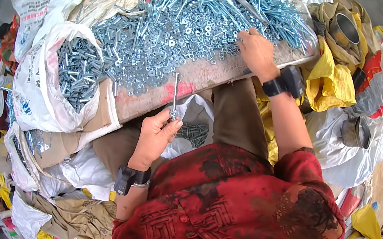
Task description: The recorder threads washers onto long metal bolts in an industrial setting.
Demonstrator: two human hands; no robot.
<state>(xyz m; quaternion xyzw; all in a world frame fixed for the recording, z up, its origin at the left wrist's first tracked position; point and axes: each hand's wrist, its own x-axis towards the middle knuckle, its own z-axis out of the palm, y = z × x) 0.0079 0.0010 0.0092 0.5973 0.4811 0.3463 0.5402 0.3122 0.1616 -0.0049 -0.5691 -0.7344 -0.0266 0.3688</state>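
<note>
My left hand (155, 136) is closed in front of the table's near edge, pinching a long silver bolt (176, 89) by its lower end. The bolt stands nearly upright, with a nut or washers (173, 115) close to the fingertips. Farther right, my right hand (257, 52) reaches onto the table with bent fingers pressed together at the edge of the heap. What its fingertips hold, if anything, is hidden. Beside them lie loose washers and nuts (190, 38), and behind is a pile of long bolts (265, 10).
A white sack (29, 87) full of short metal sleeves (77, 75) leans at the table's left. The worn table edge (204, 73) runs across before me. Yellow sacking (329, 82), a metal cup (344, 31) and another metal container (355, 132) are at right. People appear far left.
</note>
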